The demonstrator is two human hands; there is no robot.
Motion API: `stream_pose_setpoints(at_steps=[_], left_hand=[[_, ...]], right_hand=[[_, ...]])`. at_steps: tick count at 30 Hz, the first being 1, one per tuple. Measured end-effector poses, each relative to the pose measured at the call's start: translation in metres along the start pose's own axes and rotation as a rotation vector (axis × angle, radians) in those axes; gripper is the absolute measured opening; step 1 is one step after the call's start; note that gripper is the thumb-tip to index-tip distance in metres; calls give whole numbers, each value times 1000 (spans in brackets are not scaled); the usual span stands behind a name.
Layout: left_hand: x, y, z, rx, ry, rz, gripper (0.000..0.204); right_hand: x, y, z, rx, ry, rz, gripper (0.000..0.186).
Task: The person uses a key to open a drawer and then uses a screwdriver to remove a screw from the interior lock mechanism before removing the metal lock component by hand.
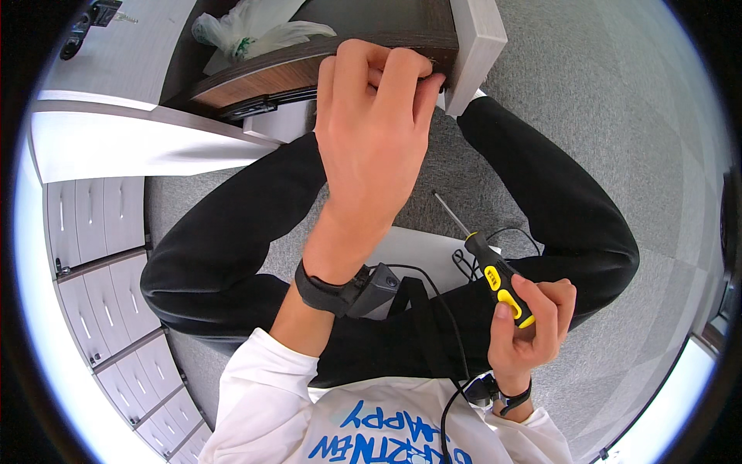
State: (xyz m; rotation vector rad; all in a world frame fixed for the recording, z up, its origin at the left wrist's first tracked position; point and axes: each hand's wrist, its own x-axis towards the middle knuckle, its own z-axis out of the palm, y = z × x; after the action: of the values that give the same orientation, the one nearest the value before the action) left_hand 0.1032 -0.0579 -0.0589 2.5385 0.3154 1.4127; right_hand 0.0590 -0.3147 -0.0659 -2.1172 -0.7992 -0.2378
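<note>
The left hand (375, 116) is raised to the front edge of a dark wooden drawer (309, 54), its fingers curled over and pressed together at the drawer's right front corner, where a pale grey front panel (475, 46) meets the dark side. What the fingertips pinch there is hidden behind them, so I cannot tell whether they hold anything small. A black wrist strap (321, 290) with a dark boxy device circles the left forearm.

The right hand (533, 329) sits low beside the right knee, closed around the yellow-and-black handle of a screwdriver (495, 274), thumb laid along the grip. The thin metal shaft points up and to the left, its tip hanging free over the grey carpet (618, 139), well apart from the drawer.

Inside the drawer, toward its back, lies a crumpled white plastic bag (251, 27). The person sits with legs in black trousers (224, 255) spread to either side, and a flat white panel (421, 251) lies on the carpet between them, with thin black cables (464, 263) looped on its right edge. Along the left side stands a white cabinet with rows of small drawers (100, 286).
</note>
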Motion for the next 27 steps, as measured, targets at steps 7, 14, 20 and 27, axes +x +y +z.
stream_pose_setpoints(at_steps=[7,14,20,27], left_hand=[[-9,-9,11,-6,78,49,22],[-13,-12,4,-114,45,49,26],[-15,-10,-18,-106,-14,3,29],[-17,-7,-42,-167,-44,-22,30]], right_hand=[[0,-2,0,8,-1,16,26],[-2,3,1,-5,17,22,26],[7,2,-2,0,94,14,25],[4,0,-11,-13,102,64,26]])
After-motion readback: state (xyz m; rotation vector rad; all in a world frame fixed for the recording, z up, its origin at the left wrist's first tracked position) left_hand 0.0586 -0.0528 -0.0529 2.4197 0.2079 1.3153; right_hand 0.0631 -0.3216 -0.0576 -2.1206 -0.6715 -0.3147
